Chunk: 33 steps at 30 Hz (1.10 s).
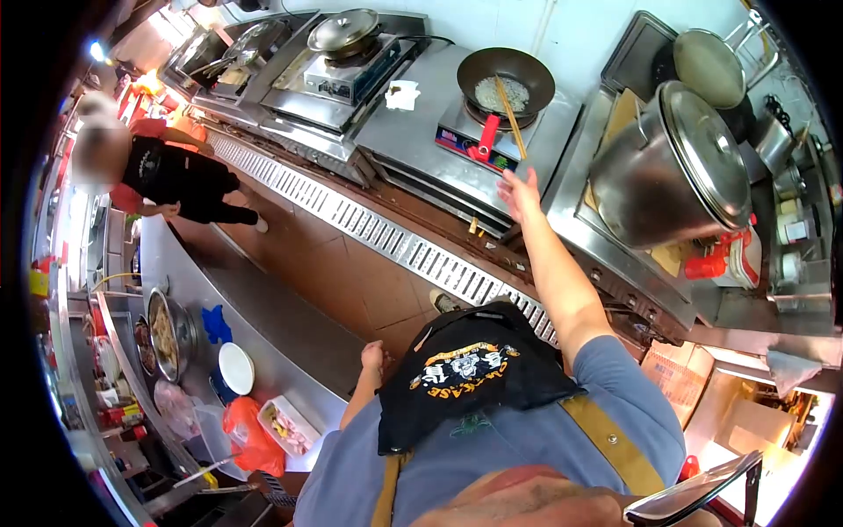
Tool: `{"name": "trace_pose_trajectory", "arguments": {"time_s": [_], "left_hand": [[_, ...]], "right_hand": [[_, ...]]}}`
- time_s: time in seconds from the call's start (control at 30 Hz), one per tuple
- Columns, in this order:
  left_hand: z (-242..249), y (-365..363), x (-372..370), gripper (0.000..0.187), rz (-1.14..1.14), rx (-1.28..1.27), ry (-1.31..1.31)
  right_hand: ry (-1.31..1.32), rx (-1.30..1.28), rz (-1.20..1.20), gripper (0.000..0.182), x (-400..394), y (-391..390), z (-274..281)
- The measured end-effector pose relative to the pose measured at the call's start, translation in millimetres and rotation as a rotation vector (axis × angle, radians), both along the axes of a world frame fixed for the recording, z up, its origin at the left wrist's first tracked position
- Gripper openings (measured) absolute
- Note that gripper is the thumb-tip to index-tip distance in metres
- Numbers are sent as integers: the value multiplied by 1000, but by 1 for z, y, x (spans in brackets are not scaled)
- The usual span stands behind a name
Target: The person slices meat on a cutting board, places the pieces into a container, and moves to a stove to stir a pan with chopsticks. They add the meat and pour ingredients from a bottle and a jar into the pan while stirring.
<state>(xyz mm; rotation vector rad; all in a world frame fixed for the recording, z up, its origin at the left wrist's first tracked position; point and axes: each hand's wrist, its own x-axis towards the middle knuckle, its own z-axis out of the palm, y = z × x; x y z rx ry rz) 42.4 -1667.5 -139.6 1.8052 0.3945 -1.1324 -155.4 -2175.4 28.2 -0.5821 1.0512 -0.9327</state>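
My right hand (520,191) reaches forward with its fingers apart, holding nothing. Just beyond the fingertips are the lower ends of long wooden chopsticks (512,114), whose other ends rest in a dark wok (538,75). The wok's red handle (489,133) points toward me. Clear, bubbly-looking liquid (500,95) lies in the wok, which sits on a portable burner (450,140). My left hand (375,357) hangs low beside my black apron (465,369), fingers curled, with nothing visible in it.
A big lidded stockpot (672,167) stands right of the burner. A lidded pan (343,33) sits on another stove further left. Behind my left side, a steel counter (290,356) carries a metal bowl (172,334) and a white container (290,426). Another person (176,171) stands at far left.
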Motion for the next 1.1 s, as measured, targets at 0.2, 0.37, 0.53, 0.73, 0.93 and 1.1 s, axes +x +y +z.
{"name": "trace_pose_trajectory", "arguments": {"time_s": [0.2,0.37,0.53,0.73,0.93,1.1], "left_hand": [[49,-72,71,10,53,17,-79],[49,-99,86,10,45,65,-78],[46,-122,80,18,-181,246,39],[-89,-100,106,30,-356,90,14],[-104,-176,194,21,-974,151,-398],[-28,-306,259,20,-378,-45,-198]], "right_hand": [[217,-416,-155,50,11,-86,39],[457,-795,-230,22,23,-154,97],[628,-722,-21,26,-11,-189,106],[547,-604,41,26,-60,-122,117],[693,-583,-41,26,-57,-143,112],[530,-458,-46,20,-21,-114,130]]}}
